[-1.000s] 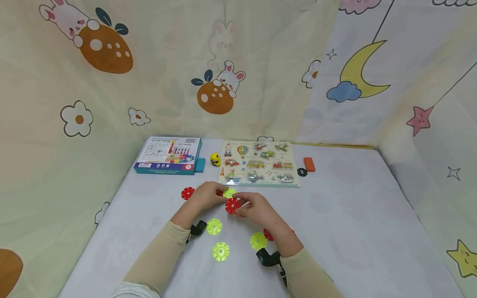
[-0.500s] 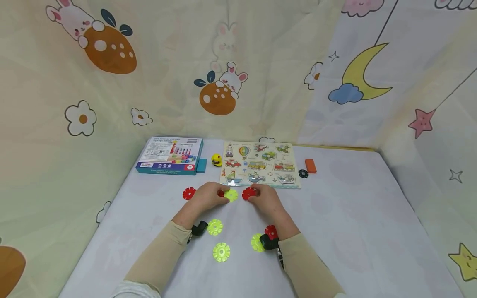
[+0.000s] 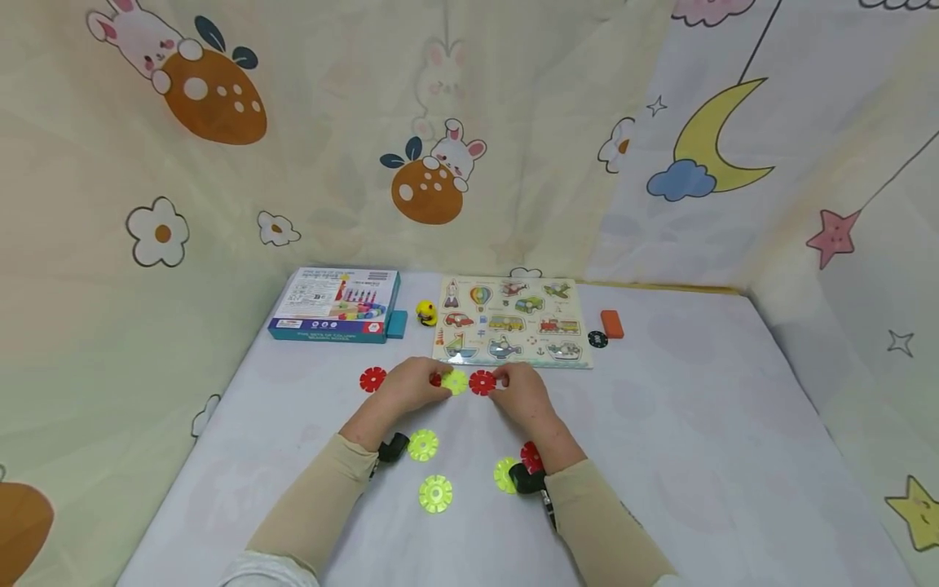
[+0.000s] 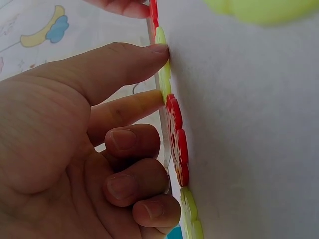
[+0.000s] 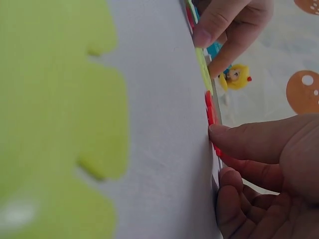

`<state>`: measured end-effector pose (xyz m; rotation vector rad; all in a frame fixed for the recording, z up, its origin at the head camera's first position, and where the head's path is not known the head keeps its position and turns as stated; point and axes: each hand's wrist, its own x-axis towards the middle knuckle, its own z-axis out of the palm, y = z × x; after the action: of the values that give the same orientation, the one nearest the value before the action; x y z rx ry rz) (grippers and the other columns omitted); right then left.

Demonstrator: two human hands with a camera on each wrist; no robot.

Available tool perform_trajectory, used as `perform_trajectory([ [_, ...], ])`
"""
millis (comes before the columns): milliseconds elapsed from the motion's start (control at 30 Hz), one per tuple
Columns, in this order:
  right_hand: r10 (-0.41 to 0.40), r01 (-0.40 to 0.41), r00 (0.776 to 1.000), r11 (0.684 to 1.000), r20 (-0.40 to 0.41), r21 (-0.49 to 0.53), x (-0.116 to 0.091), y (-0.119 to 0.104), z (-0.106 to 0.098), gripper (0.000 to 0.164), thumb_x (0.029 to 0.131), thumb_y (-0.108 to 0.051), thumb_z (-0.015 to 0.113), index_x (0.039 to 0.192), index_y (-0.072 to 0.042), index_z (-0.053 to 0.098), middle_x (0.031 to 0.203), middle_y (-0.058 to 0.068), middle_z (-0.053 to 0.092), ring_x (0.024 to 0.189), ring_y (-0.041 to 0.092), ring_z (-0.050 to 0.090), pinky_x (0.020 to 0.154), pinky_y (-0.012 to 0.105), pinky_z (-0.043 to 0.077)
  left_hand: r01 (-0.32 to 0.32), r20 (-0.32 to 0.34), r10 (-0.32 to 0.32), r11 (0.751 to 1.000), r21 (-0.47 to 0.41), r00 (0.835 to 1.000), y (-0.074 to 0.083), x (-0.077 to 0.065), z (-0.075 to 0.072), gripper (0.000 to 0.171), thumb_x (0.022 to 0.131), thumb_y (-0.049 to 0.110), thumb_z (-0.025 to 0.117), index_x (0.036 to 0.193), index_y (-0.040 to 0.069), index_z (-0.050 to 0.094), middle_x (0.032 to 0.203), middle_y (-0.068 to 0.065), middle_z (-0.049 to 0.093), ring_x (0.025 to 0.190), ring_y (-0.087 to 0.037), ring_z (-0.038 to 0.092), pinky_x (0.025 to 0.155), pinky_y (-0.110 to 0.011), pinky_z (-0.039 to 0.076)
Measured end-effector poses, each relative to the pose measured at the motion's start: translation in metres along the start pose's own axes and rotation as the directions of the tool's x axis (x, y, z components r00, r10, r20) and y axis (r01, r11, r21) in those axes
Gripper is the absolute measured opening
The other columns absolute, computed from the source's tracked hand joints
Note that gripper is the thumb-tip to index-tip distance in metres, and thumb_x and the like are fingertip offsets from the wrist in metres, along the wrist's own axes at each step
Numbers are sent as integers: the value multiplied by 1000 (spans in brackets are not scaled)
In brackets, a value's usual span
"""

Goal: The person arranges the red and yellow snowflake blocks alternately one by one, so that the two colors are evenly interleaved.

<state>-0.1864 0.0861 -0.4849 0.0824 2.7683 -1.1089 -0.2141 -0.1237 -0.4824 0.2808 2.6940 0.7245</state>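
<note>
Slotted plastic snowflake discs, red and yellow-green by turns, lie in a row on the white tabletop. My left hand [image 3: 411, 386] pinches a yellow-green disc [image 3: 456, 381] by its edges between thumb and index finger. Beside it, my right hand [image 3: 523, 399] pinches a red disc [image 3: 482, 382], its near edge close to the yellow-green one. Below the left hand's fingers, the left wrist view shows another red disc [image 4: 178, 139] and a further yellow-green disc [image 4: 192, 214], which the hand hides in the head view. A red disc [image 3: 372, 380] lies at the row's left end.
Loose yellow-green discs [image 3: 436, 494] lie nearer the body; a red disc [image 3: 531, 456] is partly under the right wrist. Behind the row stand a picture puzzle board [image 3: 513, 322], a box [image 3: 333, 306], a yellow toy [image 3: 426, 313], a blue block [image 3: 396, 324] and an orange block [image 3: 611, 324].
My right hand has carried the red disc from in front of the yellow-green disc round to its right side, down to the table, then slid it left toward it. The left hand has stayed put.
</note>
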Motion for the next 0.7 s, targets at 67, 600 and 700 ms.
perform_trajectory([
  [67,7,-7,1000,1000,-2,-1,0,0,0,28,79,-17,77,104,-10,66,88,4,53,84,20,48,67,29,44,-6,2,6,1000,-3,1000,1,0,0,52,78,36,76,126,23,62,109,2,60,94,-18,49,81,-37,47],
  [600,-8,6,999,1000,43,28,1,7,-4,27,82,-19,73,108,-13,67,98,3,55,89,20,50,75,32,47,-185,44,185,983,-15,982,35,19,10,42,79,32,76,118,20,66,105,4,63,91,-16,53,79,-34,46],
  [700,-8,5,998,999,57,45,-2,7,-6,28,83,-20,72,110,-13,67,100,3,55,90,21,50,76,32,47,-193,47,193,981,0,980,36,22,13,39,80,31,75,116,20,67,107,3,64,93,-15,53,81,-34,46],
])
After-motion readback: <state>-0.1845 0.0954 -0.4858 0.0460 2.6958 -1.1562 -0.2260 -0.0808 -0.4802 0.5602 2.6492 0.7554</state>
